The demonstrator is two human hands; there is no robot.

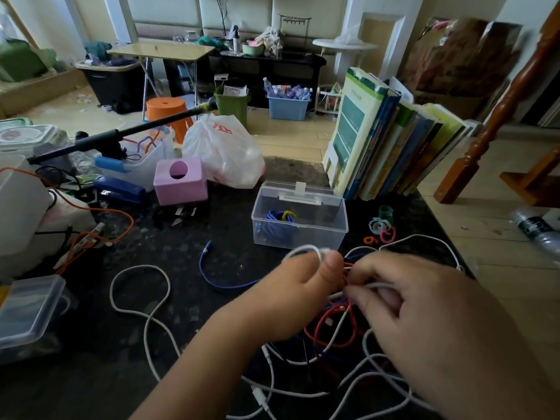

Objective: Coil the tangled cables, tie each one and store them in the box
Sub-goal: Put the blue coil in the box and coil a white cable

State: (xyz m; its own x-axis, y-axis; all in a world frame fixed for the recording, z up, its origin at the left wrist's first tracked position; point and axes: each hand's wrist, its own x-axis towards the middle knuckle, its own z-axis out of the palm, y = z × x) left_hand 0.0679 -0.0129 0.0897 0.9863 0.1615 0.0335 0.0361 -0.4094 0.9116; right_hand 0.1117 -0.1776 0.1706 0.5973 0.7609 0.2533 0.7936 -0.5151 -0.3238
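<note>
Currently, head view only: both hands are working in the tangle just in front of the clear box (315, 234), on the dark table (188, 344). The left hand (291, 301) is curling its fingers round a loop of white cable (142, 310), thumb on top. The right hand (424, 310) is pinching a strand of the same white cable close beside the left thumb, fingers bent. Under and between the hands a red cable (330, 328) is lying knotted with the white one; a blue cable (212, 277) is trailing out to the left of the box. Inside the box a blue coil (272, 225) tied with a yellow band is already sitting, lid open. Coloured ties (383, 228) are lying just right of the box.

Judgement: step in hand is freeing the white cable. Best done by following one end through the red loops rather than pulling hard, which could tighten the knot; then wind even loops before reaching for a tie.
</note>
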